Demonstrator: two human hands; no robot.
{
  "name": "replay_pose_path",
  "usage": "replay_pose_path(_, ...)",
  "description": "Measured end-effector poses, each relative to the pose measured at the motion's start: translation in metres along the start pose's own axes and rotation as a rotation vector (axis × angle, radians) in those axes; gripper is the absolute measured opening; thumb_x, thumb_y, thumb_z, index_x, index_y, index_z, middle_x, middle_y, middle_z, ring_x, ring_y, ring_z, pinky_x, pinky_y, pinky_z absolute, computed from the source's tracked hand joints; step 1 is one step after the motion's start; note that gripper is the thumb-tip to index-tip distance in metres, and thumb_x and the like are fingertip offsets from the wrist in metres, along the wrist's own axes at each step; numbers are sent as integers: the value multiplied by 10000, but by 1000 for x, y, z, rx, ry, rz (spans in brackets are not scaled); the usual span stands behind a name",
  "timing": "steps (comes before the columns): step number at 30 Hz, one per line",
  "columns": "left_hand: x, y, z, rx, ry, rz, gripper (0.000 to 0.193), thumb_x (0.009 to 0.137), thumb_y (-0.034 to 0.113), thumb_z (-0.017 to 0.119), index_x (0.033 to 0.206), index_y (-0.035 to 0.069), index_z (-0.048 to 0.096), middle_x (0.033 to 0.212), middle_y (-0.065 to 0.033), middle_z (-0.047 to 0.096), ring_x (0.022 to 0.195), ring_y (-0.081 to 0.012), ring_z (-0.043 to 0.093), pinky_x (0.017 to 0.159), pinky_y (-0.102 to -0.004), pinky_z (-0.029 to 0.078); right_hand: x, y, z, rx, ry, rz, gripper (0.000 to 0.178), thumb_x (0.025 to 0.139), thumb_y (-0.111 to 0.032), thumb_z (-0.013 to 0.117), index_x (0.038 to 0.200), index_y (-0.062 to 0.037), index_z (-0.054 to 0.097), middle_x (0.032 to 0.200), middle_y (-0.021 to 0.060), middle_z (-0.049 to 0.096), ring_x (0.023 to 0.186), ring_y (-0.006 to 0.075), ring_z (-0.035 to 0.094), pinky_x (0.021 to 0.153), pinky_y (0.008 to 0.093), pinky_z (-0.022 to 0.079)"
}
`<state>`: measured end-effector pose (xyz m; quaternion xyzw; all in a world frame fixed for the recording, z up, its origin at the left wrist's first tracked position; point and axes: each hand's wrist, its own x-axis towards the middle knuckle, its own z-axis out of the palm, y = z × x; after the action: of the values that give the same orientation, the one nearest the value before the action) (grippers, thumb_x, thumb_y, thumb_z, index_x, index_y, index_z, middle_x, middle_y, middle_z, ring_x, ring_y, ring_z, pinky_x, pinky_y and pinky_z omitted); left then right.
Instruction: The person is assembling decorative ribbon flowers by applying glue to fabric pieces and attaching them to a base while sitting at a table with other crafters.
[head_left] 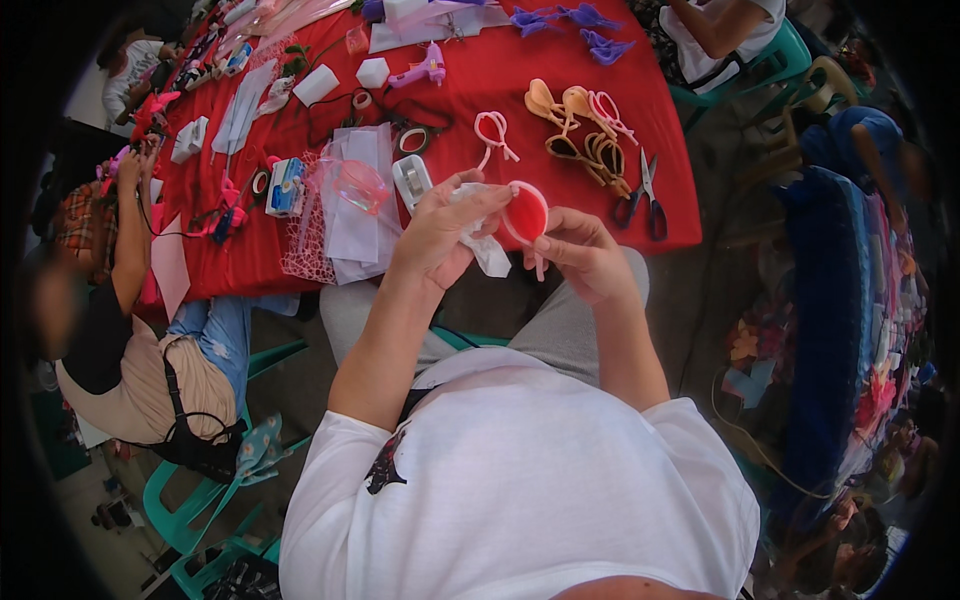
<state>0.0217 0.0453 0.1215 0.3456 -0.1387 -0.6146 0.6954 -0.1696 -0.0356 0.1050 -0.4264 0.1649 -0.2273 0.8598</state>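
Note:
Just over the near edge of the table, a pink fuzzy pipe-cleaner loop (541,196) is held up between my two hands, with red showing inside it. My left hand (445,225) pinches its upper left rim, and a crumpled white tissue (490,255) hangs from the same hand. The fingertips of my right hand (583,255) grip the lower right side, near the stem ends. A similar pink loop (491,128) lies beyond on the red cloth. To its right are several tan and pink loops (575,105), and scissors (646,190) with dark handles.
A white tape dispenser (410,180) lies by my left wrist, beside white sheets (350,240) and pink netting (308,225). Farther off are a purple glue gun (425,68) and purple pieces (605,45). A person (150,370) sits close on my left.

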Motion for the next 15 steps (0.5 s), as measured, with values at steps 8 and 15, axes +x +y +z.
replay_pose_path(8, 14, 0, -1, 90, 54, 35, 458, 843, 1, 729, 1218, 17, 466, 960, -107, 687, 752, -95, 613, 590, -215, 436, 16, 4, -16, 1, 58, -27, 83, 884, -85, 708, 919, -21, 668, 801, 52, 667, 724, 120, 642, 589, 238, 466)
replay_pose_path(15, 35, -9, -18, 4, 49, -29, 475, 845, 3, 721, 1244, 15, 463, 991, -109, 692, 805, -105, 638, 625, -232, 459, 33, 12, -30, 66, 46, 64, 103, 878, -97, 718, 923, -18, 672, 785, 54, 668, 714, 116, 636, 593, 238, 463)
